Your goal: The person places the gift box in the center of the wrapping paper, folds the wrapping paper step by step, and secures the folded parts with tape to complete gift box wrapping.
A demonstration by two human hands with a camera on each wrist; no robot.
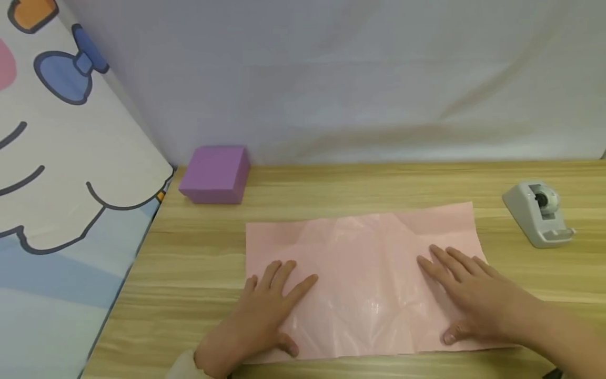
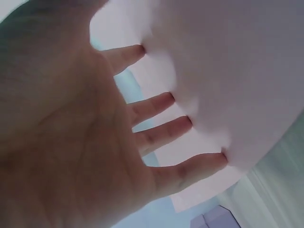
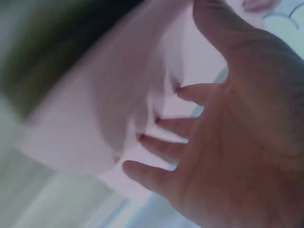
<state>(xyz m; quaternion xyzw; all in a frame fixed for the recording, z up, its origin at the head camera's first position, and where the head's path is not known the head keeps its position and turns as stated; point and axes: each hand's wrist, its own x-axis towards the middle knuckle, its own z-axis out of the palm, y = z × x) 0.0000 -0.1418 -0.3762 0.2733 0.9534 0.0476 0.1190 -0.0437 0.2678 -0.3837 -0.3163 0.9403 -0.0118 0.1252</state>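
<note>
A creased sheet of pink paper (image 1: 360, 284) lies spread on the wooden table, its long side running left to right. On its left part rests my left hand (image 1: 265, 310), fingers spread and fingertips touching the paper. My right hand (image 1: 483, 300) lies over the right part, fingers pointing up and left, thumb near the lower edge. In the left wrist view, the left fingertips (image 2: 183, 124) press lightly on the pink surface. The right wrist view shows the right hand (image 3: 228, 137) with its fingers extended along the sheet. Neither hand grasps anything.
A purple box (image 1: 215, 175) stands at the back left of the table (image 1: 331, 187). A white tape dispenser (image 1: 539, 216) with a roll of tape is at the right. Behind hangs a pale curtain (image 1: 355, 79); a cartoon-printed panel (image 1: 85, 158) borders the left side.
</note>
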